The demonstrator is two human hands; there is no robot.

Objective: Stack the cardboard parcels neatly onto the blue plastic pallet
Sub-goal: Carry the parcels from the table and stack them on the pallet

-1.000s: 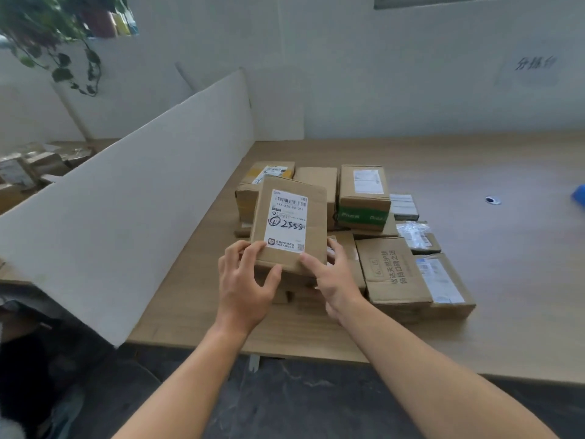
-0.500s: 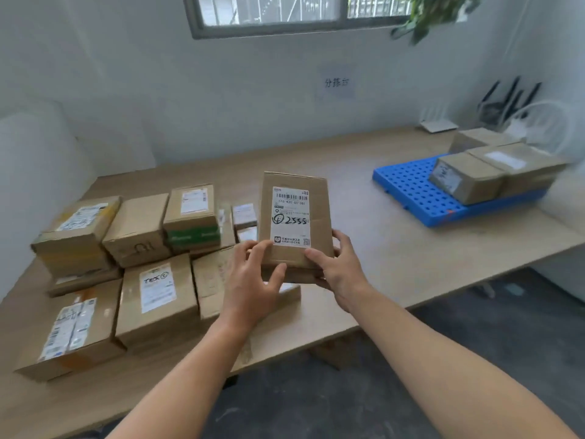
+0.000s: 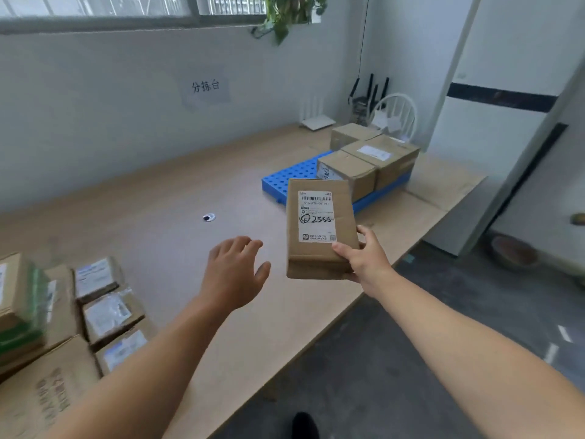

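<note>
My right hand (image 3: 364, 259) grips the near right corner of a flat cardboard parcel (image 3: 319, 228) with a white label marked 2555, held in the air above the wooden table (image 3: 177, 236). My left hand (image 3: 235, 274) hovers with spread fingers to the parcel's left, apart from it. Beyond the parcel lies the blue plastic pallet (image 3: 288, 177). Three cardboard parcels (image 3: 373, 160) stand on its right part, and its left part is bare.
Several more parcels (image 3: 104, 308) lie blurred on the table at the lower left. A small round black-and-white object (image 3: 208, 217) sits mid-table. A white chair (image 3: 397, 114) and routers stand behind the pallet. The table's front edge runs diagonally, with dark floor to the right.
My left hand has let go of the labelled parcel, which my right hand alone now carries to the right toward the pallet. The view has swung right, away from the parcel pile.
</note>
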